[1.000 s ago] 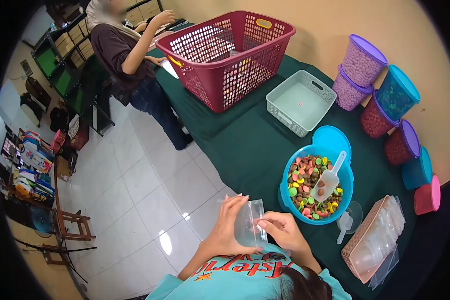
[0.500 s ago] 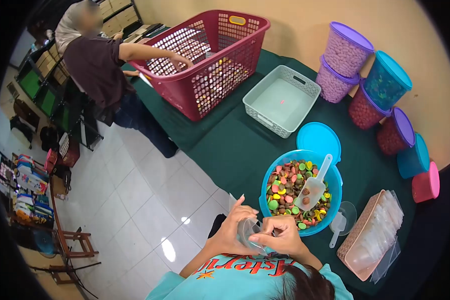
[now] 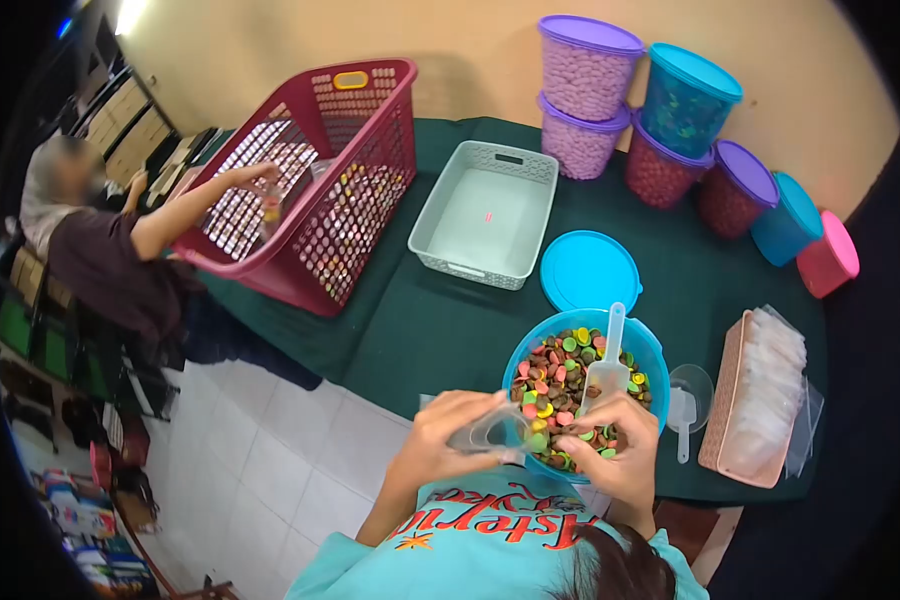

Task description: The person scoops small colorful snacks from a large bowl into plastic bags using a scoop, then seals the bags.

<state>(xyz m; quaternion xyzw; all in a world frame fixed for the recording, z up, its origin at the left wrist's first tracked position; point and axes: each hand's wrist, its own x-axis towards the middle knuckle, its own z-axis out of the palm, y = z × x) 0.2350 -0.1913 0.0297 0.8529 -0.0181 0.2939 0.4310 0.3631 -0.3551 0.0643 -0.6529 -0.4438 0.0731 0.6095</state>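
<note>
My left hand (image 3: 435, 440) is closed around a small clear plastic bag (image 3: 490, 432), its mouth spread wide and facing the tub. My right hand (image 3: 620, 440) is over the near rim of a round blue tub (image 3: 662, 375), thumb and curved fingers apart, close to the candies. Button-shaped candies (image 3: 555, 375) in brown, pink, green and yellow fill the tub. Standing in them is a translucent scoop (image 3: 608, 370), handle up, its lower end partly behind my right hand.
A blue lid (image 3: 590, 272) lies behind the tub, near a pale grey basket (image 3: 432, 240). Right are a small scoop (image 3: 682, 415) and a pink basket (image 3: 722, 425) of clear bags. Lidded tubs (image 3: 590, 70) line the wall. Another person (image 3: 120, 260) reaches into a maroon basket (image 3: 325, 270).
My right hand has left the bag and moved right, over the tub. The bag's mouth is now spread open. The view has turned, and the other person's hand now holds a small packet.
</note>
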